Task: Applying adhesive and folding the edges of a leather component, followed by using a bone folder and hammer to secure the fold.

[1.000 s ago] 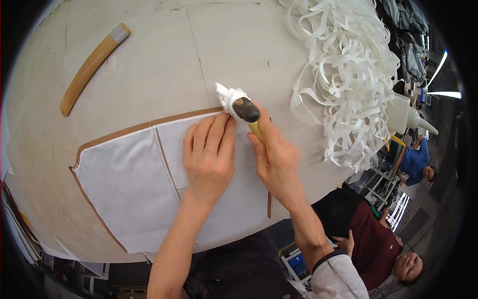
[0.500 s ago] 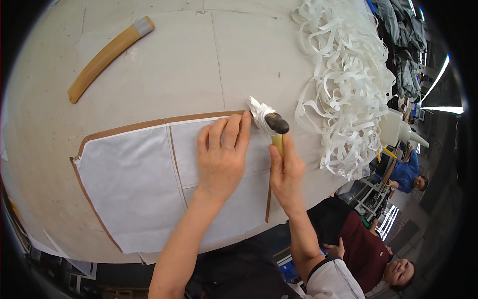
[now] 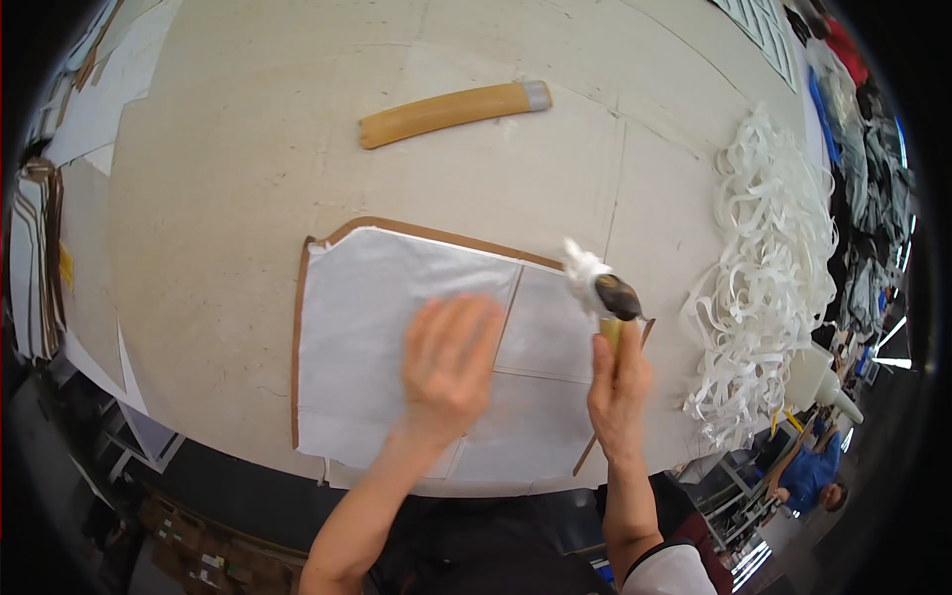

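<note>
A pale grey-white fabric panel (image 3: 387, 327) with brown edging (image 3: 446, 239) lies on the table in front of me; thin brown lines divide its right part. Blurred by motion, my left hand (image 3: 451, 362) is over the panel's middle, its fingers stretched forward and nothing seen in them. My right hand (image 3: 621, 402) is closed round the yellowish handle of a hammer (image 3: 618, 297). White wrapping (image 3: 583, 266) covers one end of the dark hammer head, which is over the panel's upper right edge. Whether it touches the edging I cannot tell.
A curved tan strip (image 3: 446, 114) with a grey end lies beyond the panel. At right sits a heap of white ribbon (image 3: 759, 288), with a white nozzle bottle (image 3: 815, 380) beside it. Stacked sheets (image 3: 38, 263) stand far left. A person in blue (image 3: 808, 481) is at the right.
My left hand has come off the brown edge and back over the panel. The hammer stays in my right hand by the edge. The whole view has swung toward the left.
</note>
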`<state>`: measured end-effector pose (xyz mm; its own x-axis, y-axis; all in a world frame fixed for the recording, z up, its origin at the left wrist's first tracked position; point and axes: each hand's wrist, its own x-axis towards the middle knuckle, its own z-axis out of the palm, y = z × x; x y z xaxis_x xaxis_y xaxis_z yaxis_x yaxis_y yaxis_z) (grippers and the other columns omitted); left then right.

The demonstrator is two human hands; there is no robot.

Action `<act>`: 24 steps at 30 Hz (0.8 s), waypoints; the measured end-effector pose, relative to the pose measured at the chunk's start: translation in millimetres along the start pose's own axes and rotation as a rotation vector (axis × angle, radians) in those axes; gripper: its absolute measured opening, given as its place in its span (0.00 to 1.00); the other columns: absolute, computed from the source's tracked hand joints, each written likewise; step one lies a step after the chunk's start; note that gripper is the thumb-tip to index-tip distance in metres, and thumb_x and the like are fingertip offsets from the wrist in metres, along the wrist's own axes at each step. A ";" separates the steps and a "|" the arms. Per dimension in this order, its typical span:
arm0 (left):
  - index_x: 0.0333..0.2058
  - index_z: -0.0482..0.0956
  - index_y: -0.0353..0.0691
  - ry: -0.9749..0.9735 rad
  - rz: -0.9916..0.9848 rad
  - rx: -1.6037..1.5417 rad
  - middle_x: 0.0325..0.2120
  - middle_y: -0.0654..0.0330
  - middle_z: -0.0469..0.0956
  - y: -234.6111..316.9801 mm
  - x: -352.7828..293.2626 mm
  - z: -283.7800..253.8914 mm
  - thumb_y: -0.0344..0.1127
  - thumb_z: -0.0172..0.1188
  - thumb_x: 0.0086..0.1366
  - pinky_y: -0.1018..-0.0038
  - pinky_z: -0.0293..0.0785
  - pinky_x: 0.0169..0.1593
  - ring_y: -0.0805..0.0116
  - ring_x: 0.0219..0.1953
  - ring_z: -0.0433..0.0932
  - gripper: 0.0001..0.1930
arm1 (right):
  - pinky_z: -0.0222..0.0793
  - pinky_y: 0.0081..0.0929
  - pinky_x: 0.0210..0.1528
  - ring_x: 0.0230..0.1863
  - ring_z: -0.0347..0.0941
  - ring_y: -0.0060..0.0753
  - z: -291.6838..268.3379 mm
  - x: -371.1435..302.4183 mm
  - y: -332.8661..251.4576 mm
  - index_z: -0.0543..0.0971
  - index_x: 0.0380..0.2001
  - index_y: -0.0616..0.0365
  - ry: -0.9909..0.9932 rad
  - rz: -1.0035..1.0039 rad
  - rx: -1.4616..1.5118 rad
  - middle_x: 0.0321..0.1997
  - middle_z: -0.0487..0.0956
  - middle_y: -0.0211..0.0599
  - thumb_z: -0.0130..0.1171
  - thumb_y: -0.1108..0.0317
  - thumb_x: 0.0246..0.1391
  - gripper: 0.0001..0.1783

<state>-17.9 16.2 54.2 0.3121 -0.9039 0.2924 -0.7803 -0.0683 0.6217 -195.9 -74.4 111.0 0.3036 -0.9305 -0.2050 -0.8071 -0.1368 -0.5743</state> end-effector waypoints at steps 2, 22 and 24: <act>0.48 0.83 0.32 0.091 -0.069 0.166 0.52 0.53 0.79 -38.5 -1.8 -42.2 0.22 0.61 0.60 0.57 0.70 0.59 0.53 0.55 0.76 0.16 | 0.73 0.34 0.31 0.29 0.77 0.45 24.4 19.8 -32.7 0.66 0.69 0.61 -0.149 -0.301 0.134 0.37 0.80 0.48 0.58 0.77 0.63 0.31; 0.51 0.83 0.39 0.166 -0.054 0.403 0.54 0.63 0.79 -104.5 -4.6 -35.5 0.30 0.66 0.60 0.66 0.66 0.49 0.65 0.49 0.75 0.19 | 0.65 0.32 0.20 0.21 0.70 0.33 102.6 81.7 -107.2 0.67 0.70 0.55 -0.125 -0.745 -0.098 0.27 0.72 0.35 0.65 0.76 0.57 0.38; 0.53 0.82 0.40 0.156 -0.065 0.405 0.56 0.63 0.78 -105.2 -6.1 -34.1 0.30 0.66 0.59 0.65 0.65 0.51 0.64 0.50 0.74 0.21 | 0.66 0.32 0.20 0.22 0.71 0.34 105.2 82.4 -108.8 0.67 0.70 0.55 -0.103 -0.757 -0.035 0.27 0.72 0.35 0.65 0.75 0.57 0.37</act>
<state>80.8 43.3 11.8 0.4217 -0.8199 0.3873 -0.8961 -0.3116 0.3161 -29.8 -100.5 73.3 0.8247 -0.5424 0.1603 -0.3751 -0.7367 -0.5626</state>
